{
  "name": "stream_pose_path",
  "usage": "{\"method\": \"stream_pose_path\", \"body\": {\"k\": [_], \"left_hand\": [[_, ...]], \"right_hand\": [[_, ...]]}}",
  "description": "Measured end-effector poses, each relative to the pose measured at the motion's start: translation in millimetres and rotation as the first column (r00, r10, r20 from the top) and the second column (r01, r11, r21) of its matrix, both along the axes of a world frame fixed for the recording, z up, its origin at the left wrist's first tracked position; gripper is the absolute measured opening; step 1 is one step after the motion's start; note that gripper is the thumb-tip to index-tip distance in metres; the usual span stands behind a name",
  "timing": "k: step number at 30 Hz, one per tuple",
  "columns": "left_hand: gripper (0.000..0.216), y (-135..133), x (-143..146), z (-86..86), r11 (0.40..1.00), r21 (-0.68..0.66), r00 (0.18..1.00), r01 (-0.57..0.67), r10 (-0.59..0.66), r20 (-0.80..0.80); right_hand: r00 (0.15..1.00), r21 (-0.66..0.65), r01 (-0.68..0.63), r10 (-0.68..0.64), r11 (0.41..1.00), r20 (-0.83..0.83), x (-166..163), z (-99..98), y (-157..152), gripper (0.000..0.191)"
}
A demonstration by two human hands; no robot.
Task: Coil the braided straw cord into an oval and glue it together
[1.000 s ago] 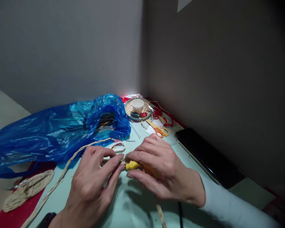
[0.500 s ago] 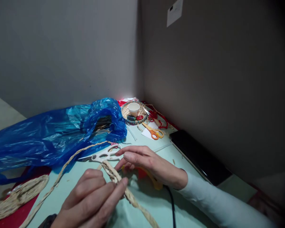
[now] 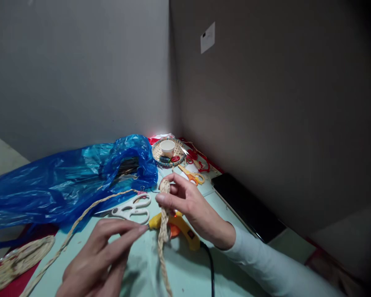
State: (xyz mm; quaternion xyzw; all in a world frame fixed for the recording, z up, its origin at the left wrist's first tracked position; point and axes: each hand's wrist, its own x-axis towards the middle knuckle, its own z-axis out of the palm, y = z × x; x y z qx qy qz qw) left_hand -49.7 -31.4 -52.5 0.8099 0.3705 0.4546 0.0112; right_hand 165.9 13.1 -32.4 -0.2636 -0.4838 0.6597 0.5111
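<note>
My right hand (image 3: 188,204) pinches the folded, braided end of a straw cord (image 3: 163,222) between thumb and fingers. The cord hangs down toward the front of the table. Behind it lies a yellow hot glue gun (image 3: 185,233) with an orange trigger, a small red light and a black cable. My left hand (image 3: 105,251) is left of the cord and apart from it, thumb and index finger pressed together near the gun's nozzle. Whether anything is between those fingertips is hidden. White-handled scissors (image 3: 132,208) lie just beyond my left hand.
A blue plastic bag (image 3: 80,173) covers the back left. A twisted cord (image 3: 71,233) and a coiled straw piece (image 3: 21,262) lie at left. Further back are a woven tray (image 3: 156,153) with a cup (image 3: 167,147) and orange scissors (image 3: 190,175). A black phone-like slab (image 3: 247,206) sits right.
My left hand has let go of the straw cord and drawn back to the left. My right hand has taken hold of the cord's folded end, which now stands more upright.
</note>
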Motion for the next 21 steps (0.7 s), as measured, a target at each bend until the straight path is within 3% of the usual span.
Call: {"method": "stream_pose_path", "body": {"k": [4,8,16,19,21], "left_hand": [[0.02,-3.5,2.3,3.6,0.972,-0.224,0.998,-0.066,0.069,0.003],[0.011,-11.5,12.7,0.0,0.923,-0.381,0.998,-0.054,0.066,0.018],[0.016,-17.4,11.7,-21.5,0.946,-0.32,0.999,-0.044,0.034,-0.037],[0.016,-17.8,11.1,-26.3,0.948,-0.316,0.998,-0.047,0.029,-0.061],[0.015,-16.8,10.8,-26.9,0.935,-0.349,0.998,-0.058,0.042,-0.053]], "right_hand": [[0.997,0.02,0.054,-0.055,0.998,0.051,-4.0,-3.7,-2.9,0.038],[0.986,0.07,0.086,-0.095,0.994,0.14,-8.7,-12.2,-4.7,0.035],[0.921,0.202,0.183,-0.239,0.962,0.308,-14.9,-32.4,-5.7,0.027],[0.925,0.172,0.173,-0.22,0.97,0.31,-17.7,-33.0,-7.7,0.029],[0.956,0.106,0.114,-0.138,0.988,0.258,-17.6,-30.8,-7.2,0.031]]}}
